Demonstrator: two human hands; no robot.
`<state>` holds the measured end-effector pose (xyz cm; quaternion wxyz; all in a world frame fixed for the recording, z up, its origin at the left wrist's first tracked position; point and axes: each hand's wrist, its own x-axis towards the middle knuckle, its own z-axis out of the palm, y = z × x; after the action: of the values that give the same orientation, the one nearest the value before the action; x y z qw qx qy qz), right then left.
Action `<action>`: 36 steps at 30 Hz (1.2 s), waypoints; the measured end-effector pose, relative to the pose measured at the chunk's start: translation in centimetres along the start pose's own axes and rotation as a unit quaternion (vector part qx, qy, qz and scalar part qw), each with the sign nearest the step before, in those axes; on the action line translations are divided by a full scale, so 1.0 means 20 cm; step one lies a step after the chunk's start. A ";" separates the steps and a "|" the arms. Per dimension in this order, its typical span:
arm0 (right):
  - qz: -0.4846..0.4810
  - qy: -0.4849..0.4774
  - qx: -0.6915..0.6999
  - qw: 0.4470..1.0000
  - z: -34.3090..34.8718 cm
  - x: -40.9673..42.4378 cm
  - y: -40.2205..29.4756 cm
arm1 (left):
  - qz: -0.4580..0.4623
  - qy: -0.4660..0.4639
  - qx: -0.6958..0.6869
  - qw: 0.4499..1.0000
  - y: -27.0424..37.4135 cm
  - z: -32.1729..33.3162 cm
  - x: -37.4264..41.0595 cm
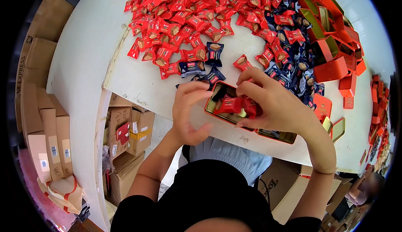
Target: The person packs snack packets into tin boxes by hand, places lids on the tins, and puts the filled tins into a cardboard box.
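An open red tin [211,108] with a gold-coloured inside stands at the table's front edge. Red-wrapped wafers [230,105] lie partly in it and look slightly blurred. My right hand [273,103] reaches over the tin's right part, its thumb and fingers around a red-wrapped wafer [250,107]. Beside the tin's left end, my left hand [191,114] is curved with thumb and fingers apart, holding nothing. A second open tin [278,136] sits to the right, partly under my right forearm; its contents are mostly hidden. Blue-wrapped wafers [215,76] lie just behind the first tin.
A large heap of red-wrapped wafers [182,15] covers the back. More blue-wrapped wafers [292,56] are piled at the right, beside stacked empty red tins [333,68]. Loose lids [338,130] lie near my right arm. Cardboard boxes [119,131] fill the space below; a person [361,188] is far right.
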<state>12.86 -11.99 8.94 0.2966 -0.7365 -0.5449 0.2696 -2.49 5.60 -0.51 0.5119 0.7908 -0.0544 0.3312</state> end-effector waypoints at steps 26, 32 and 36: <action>-0.069 0.130 0.039 0.988 -0.10 0.06 0.13 | -0.006 -0.179 0.063 0.982 0.01 0.06 0.06; 0.034 0.329 -0.022 0.943 -0.22 0.07 0.30 | 0.021 -0.162 0.102 0.981 0.01 0.08 0.05; 0.027 0.225 -0.194 0.954 -0.11 0.06 0.30 | 0.022 -0.160 0.126 0.979 0.03 0.08 0.06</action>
<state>18.62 -12.47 6.06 0.2557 -0.8357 -0.4860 -0.0062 -1.08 4.38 0.19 0.3858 0.8901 -0.1105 0.2161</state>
